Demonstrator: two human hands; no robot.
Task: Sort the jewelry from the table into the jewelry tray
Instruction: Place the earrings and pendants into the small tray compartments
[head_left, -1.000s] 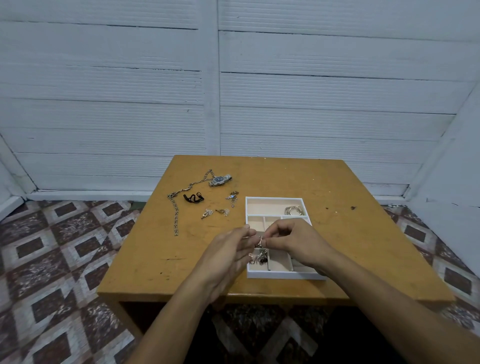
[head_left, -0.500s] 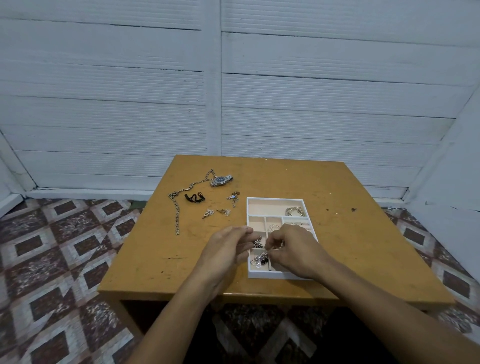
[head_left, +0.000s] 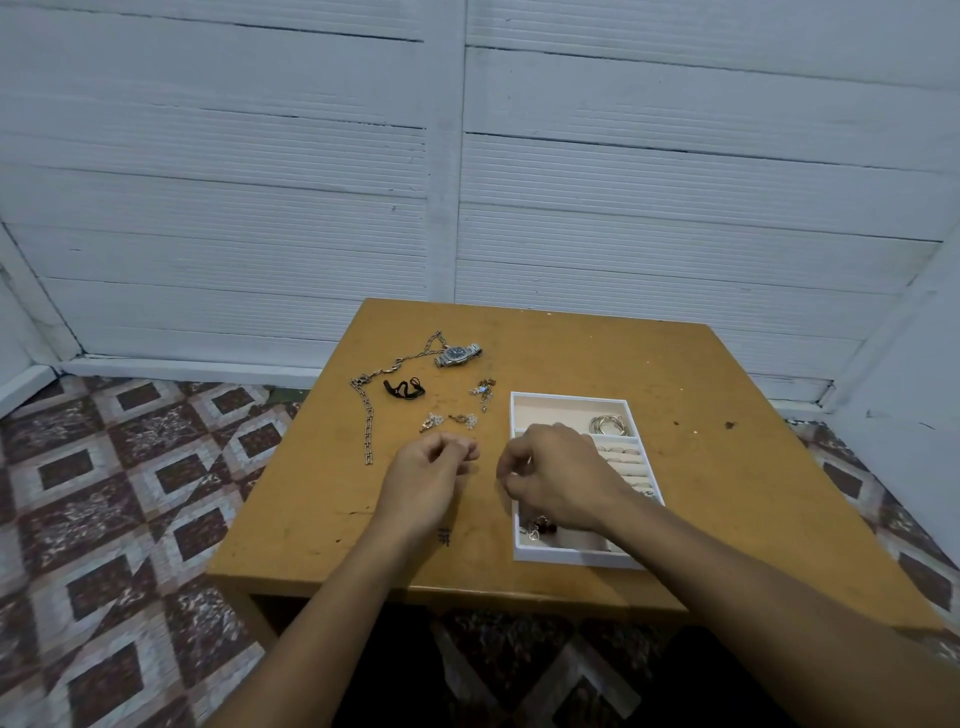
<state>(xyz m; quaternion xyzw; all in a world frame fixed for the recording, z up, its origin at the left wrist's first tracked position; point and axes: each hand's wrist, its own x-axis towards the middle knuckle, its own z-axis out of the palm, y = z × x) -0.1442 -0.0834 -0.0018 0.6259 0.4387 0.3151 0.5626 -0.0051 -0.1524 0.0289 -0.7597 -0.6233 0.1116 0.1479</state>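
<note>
Your jewelry tray (head_left: 569, 399) sits right of centre on the worktop (head_left: 727, 493), its long side running away from you. It holds silver bangles (head_left: 610, 425) in the far compartment, rings (head_left: 626, 457) in the slotted rows and small charms (head_left: 537, 527) near-left. Your right hand (head_left: 558, 475) hovers over its left part and your left hand (head_left: 431, 467) is just beside it, both with fingers curled; whether either pinches anything cannot be told. Left of the tray lie earrings (head_left: 449, 420), a watch (head_left: 457, 355) and a chain (head_left: 369, 421) stretched near-to-far.

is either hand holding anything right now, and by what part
Cannot be told: the left hand and right hand both have curled fingers, but anything pinched is too small to see.
</note>
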